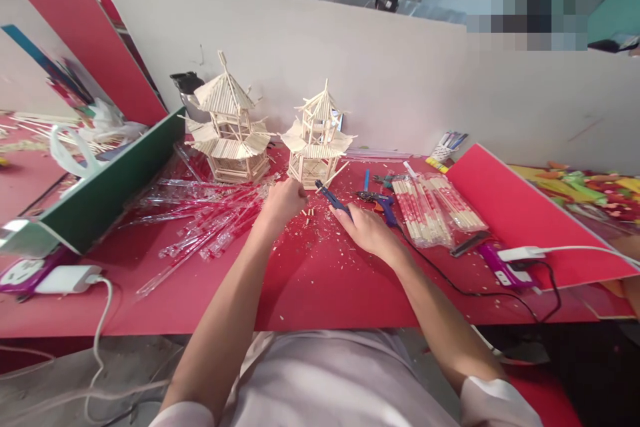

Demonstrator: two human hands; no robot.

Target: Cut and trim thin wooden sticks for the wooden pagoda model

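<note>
My right hand point(370, 230) grips a dark blue utility knife point(333, 197), its tip pointing away and to the left. Close to that tip, a thin wooden stick point(338, 172) slants up to the right. My left hand point(285, 201) is closed just left of the knife, apart from it; what its fingers hold, if anything, is hidden. Right behind both hands stands a small pagoda model point(316, 147) made of wooden sticks. A larger stick pagoda point(231, 140) is to its left. Short cut stick pieces point(309, 213) and shavings lie between my hands.
Torn clear wrappers point(210, 213) pile up on the left of the red table point(310, 300). At right lie a glue gun point(385, 205), pliers point(385, 180) and packed stick bundles point(430, 207). Green point(115, 180) and red point(540, 220) dividers flank the space; power strips point(505, 267) and cables sit nearby.
</note>
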